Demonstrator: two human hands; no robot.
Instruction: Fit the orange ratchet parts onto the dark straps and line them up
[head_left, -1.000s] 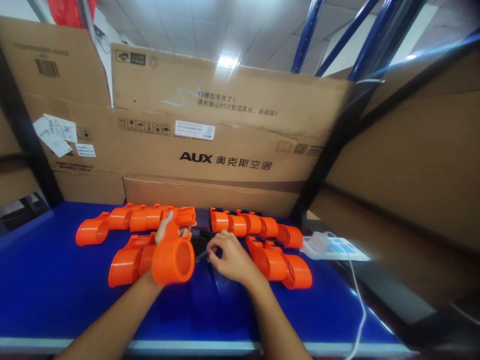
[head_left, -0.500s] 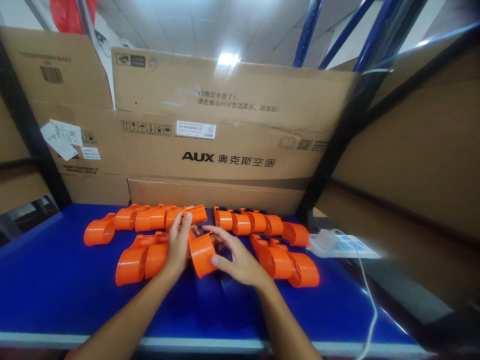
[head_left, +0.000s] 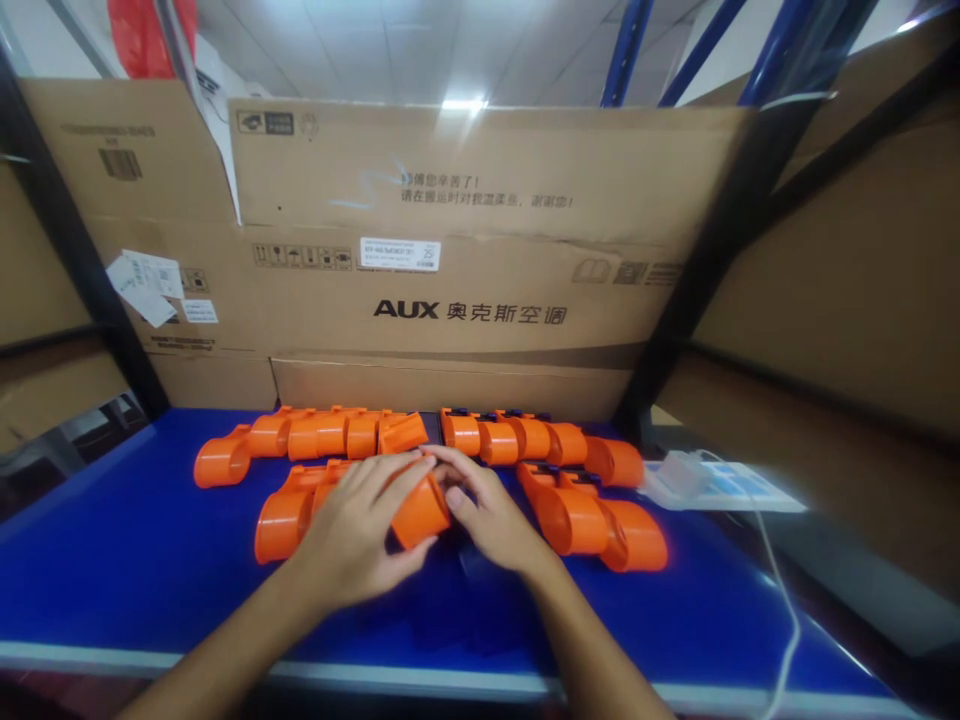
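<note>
Left hand (head_left: 356, 535) spread wide and flat, fingers (head_left: 401, 478) draped over the top of one orange plastic part (head_left: 421, 512), palm down on it. Right hand (head_left: 487, 515) half curled against the same part's right side, thumb along its lower rim, fingertips meeting the left hand's at the top. Part thus clasped between both hands, tilted, open round end facing down and toward the near edge of the blue table (head_left: 112, 600), roughly midway across, closer to the far edge than the near one.

Just left of the hands, a short group of orange parts (head_left: 289, 510) lying on the table, touching the left hand. Along the far edge, a left row of orange parts (head_left: 300, 440) and a right row with dark clips on top (head_left: 525, 440). Right of the hands, two more orange parts (head_left: 600, 520), near but apart. At the table's right edge, a white power strip (head_left: 712, 485) with a white cable (head_left: 780, 600) trailing to the near right corner.

Behind the far edge, a cardboard box (head_left: 480, 300) printed "AUX" with Chinese characters, a white barcode label (head_left: 400, 253) showing "25", handling symbols, and a line of Chinese text on the flap above. Small print on the label too fine to read. More white stickers (head_left: 150, 285) on the box at the left, unreadable.
</note>
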